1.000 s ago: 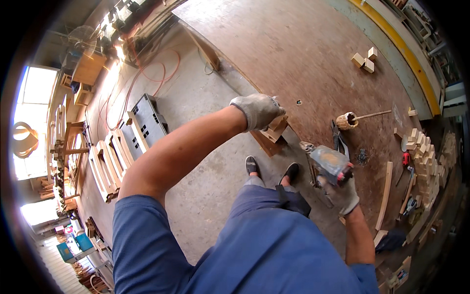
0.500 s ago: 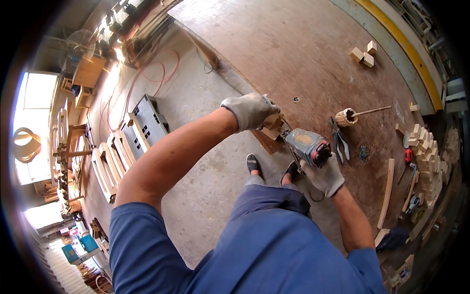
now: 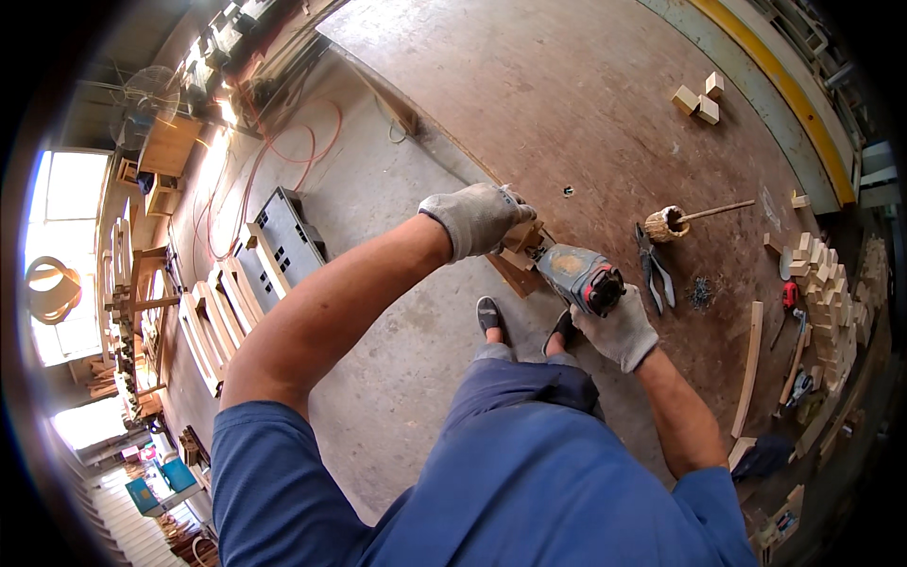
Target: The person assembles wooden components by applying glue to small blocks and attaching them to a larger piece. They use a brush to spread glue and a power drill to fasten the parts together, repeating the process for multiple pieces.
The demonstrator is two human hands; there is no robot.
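My gloved left hand (image 3: 480,219) is closed on a small wooden piece (image 3: 522,248) at the table's edge; the fingers partly hide it. In my gloved right hand (image 3: 619,331) is a grey nail gun (image 3: 573,274) with a red and black end cap. Its nose points at the wooden piece beside my left fingers. Whether the nose touches the wood I cannot tell. To the right of the gun, pliers (image 3: 652,267) lie on the brown tabletop (image 3: 586,123). Past them is a glue-crusted pot (image 3: 661,225) with a stick (image 3: 723,211) in it.
Three wooden blocks (image 3: 700,101) sit toward the far right. A stack of wood blocks (image 3: 824,288) and a curved wooden strip (image 3: 749,369) lie at the right. Small nails (image 3: 700,294) are piled near the pliers. Wooden frames (image 3: 222,307) and a grey pallet (image 3: 288,236) stand left on the floor.
My right hand and the nail gun have shifted slightly left, nearer the wooden piece. The left hand keeps its hold at the table's edge.
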